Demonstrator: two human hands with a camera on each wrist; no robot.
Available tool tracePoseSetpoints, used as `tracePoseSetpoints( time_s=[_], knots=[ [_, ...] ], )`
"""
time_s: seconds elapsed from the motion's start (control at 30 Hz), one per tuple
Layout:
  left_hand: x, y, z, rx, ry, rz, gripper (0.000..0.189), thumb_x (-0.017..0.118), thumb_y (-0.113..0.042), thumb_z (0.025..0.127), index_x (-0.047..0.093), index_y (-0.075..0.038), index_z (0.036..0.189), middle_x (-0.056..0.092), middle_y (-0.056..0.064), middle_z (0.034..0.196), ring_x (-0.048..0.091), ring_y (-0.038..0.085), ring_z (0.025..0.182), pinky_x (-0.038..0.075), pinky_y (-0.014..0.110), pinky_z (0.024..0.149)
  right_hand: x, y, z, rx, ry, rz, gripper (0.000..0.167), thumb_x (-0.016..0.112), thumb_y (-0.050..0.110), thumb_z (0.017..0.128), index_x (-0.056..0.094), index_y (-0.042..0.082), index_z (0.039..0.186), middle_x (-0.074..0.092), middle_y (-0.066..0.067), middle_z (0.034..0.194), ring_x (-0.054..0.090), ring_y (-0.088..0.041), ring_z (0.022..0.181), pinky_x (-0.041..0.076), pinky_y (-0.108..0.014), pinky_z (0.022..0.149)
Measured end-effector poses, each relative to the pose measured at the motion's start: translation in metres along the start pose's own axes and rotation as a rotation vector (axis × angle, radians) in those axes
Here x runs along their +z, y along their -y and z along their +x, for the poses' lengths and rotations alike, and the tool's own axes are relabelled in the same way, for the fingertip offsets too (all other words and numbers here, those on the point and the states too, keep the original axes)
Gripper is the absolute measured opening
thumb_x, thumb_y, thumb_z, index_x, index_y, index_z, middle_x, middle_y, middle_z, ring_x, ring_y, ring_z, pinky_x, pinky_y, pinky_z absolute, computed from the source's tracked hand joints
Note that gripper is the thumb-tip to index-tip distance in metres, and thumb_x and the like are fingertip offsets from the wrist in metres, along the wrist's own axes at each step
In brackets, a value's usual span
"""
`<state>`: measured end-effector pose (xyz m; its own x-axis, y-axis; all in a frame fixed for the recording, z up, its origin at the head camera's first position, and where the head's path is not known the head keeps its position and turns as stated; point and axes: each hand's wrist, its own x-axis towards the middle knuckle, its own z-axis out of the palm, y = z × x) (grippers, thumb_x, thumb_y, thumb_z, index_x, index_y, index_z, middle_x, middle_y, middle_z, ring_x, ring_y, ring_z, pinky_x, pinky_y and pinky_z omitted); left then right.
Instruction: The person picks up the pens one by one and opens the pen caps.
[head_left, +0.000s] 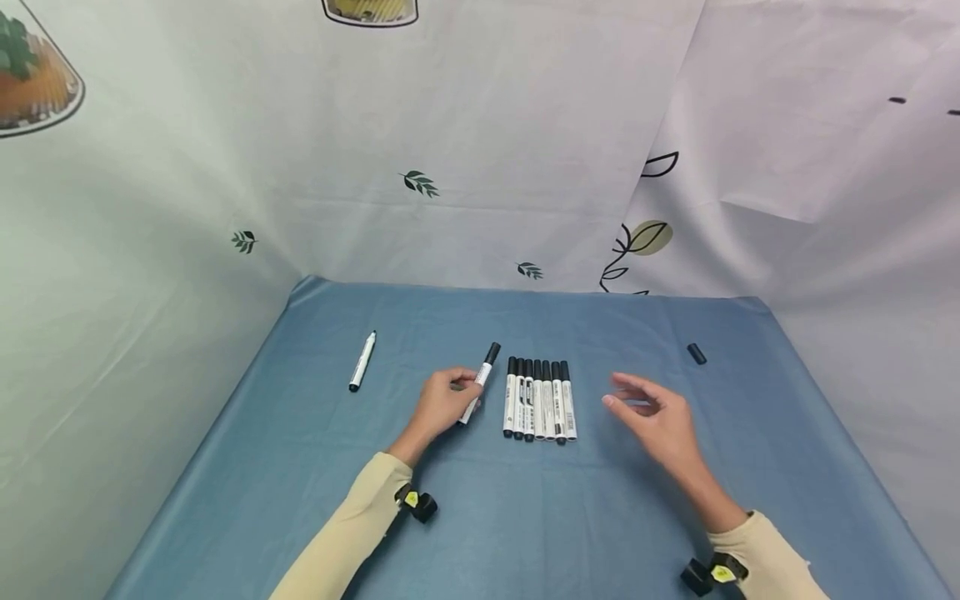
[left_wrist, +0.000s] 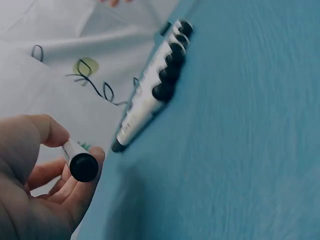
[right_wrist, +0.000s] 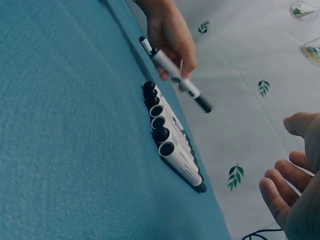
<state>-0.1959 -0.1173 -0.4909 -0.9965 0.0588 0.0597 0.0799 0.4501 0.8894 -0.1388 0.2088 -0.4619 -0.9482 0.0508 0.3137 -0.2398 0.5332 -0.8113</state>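
Observation:
My left hand (head_left: 444, 398) pinches a white marker (head_left: 480, 382) with a black cap between thumb and fingers, just left of a row of markers. In the left wrist view the dark end of this marker (left_wrist: 79, 159) faces the camera. The row of markers (head_left: 538, 400) lies side by side on the blue cloth, black caps pointing away from me. To the right of the row, my right hand (head_left: 660, 417) hovers over the cloth with loosely bent fingers and nothing in them. Its fingers (right_wrist: 285, 187) also show spread in the right wrist view.
An uncapped white marker (head_left: 363, 362) lies alone at the left, tip pointing away. A loose black cap (head_left: 697, 353) lies at the right, beyond my right hand. The blue cloth (head_left: 480, 517) covers the table, and white printed curtains (head_left: 510, 150) stand behind and at both sides.

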Motion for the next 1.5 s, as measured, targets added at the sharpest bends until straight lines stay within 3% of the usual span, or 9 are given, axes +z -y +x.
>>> tracePoseSetpoints(
  time_s=[0.17,0.33,0.57,0.7,0.83,1.07,1.3,1.5],
  knots=[
    [-0.004,-0.009,-0.01,-0.009,0.057,-0.194,0.024,0.067,-0.007,0.094,0.075,-0.001,0.116,0.074,0.012,0.094,0.073,0.018,0.075,0.057,0.032,0.063,-0.001,0.003,0.002,-0.005,0.026,-0.006,0.041,0.08,0.022,0.092,0.07,0.007,0.129,0.072,-0.01,0.123,0.07,-0.01,0.1,0.053,-0.014,0.081],
    [-0.008,-0.016,-0.021,0.048,0.116,-0.237,0.025,0.068,-0.002,0.093,0.075,0.001,0.117,0.074,0.023,0.101,0.074,0.023,0.081,0.057,0.029,0.066,0.0,0.007,0.006,-0.016,0.067,0.011,0.042,0.079,0.022,0.093,0.069,0.007,0.131,0.072,-0.01,0.124,0.071,-0.014,0.1,0.053,-0.015,0.081],
    [-0.014,-0.025,-0.034,0.15,0.253,-0.262,0.026,0.07,-0.001,0.094,0.073,0.003,0.12,0.071,0.029,0.11,0.07,0.044,0.09,0.058,0.029,0.068,0.001,0.014,0.011,-0.088,0.154,0.137,0.045,0.079,0.01,0.091,0.066,0.003,0.134,0.071,-0.015,0.125,0.068,-0.001,0.098,0.056,-0.02,0.082],
    [-0.017,-0.031,-0.04,0.182,0.317,-0.262,0.028,0.072,-0.002,0.092,0.073,0.002,0.12,0.072,0.027,0.11,0.07,0.034,0.084,0.059,0.029,0.069,0.003,0.018,0.013,-0.129,0.204,0.191,0.046,0.078,0.007,0.091,0.064,0.004,0.135,0.071,-0.016,0.125,0.069,-0.004,0.099,0.057,-0.023,0.083],
    [-0.019,-0.035,-0.044,0.218,0.355,-0.226,0.029,0.074,-0.004,0.091,0.074,-0.002,0.12,0.072,0.018,0.117,0.067,0.017,0.083,0.058,0.025,0.071,0.006,0.025,0.014,-0.165,0.254,0.209,0.049,0.076,0.006,0.092,0.062,0.005,0.138,0.07,-0.017,0.127,0.071,-0.014,0.101,0.058,-0.026,0.084],
    [-0.018,-0.038,-0.05,0.281,0.378,-0.178,0.028,0.077,-0.01,0.091,0.076,-0.007,0.119,0.071,0.01,0.119,0.066,0.012,0.087,0.057,0.026,0.077,0.011,0.039,0.012,-0.201,0.368,0.218,0.054,0.078,0.008,0.091,0.059,0.008,0.142,0.069,-0.015,0.129,0.071,-0.032,0.102,0.058,-0.033,0.086],
    [-0.017,-0.039,-0.053,0.298,0.415,-0.188,0.027,0.078,-0.012,0.09,0.077,-0.008,0.117,0.073,0.005,0.112,0.067,0.013,0.092,0.058,0.028,0.08,0.017,0.05,0.005,-0.278,0.418,0.12,0.05,0.082,0.016,0.088,0.066,0.011,0.135,0.073,-0.005,0.124,0.071,-0.016,0.099,0.059,-0.035,0.085],
    [-0.017,-0.039,-0.055,0.302,0.434,-0.185,0.026,0.079,-0.011,0.09,0.078,-0.008,0.116,0.073,0.004,0.112,0.067,0.013,0.092,0.058,0.027,0.078,0.022,0.056,0.0,-0.308,0.453,0.048,0.043,0.085,0.025,0.086,0.074,0.009,0.123,0.075,-0.002,0.117,0.07,-0.009,0.091,0.059,-0.035,0.079]
  ],
)
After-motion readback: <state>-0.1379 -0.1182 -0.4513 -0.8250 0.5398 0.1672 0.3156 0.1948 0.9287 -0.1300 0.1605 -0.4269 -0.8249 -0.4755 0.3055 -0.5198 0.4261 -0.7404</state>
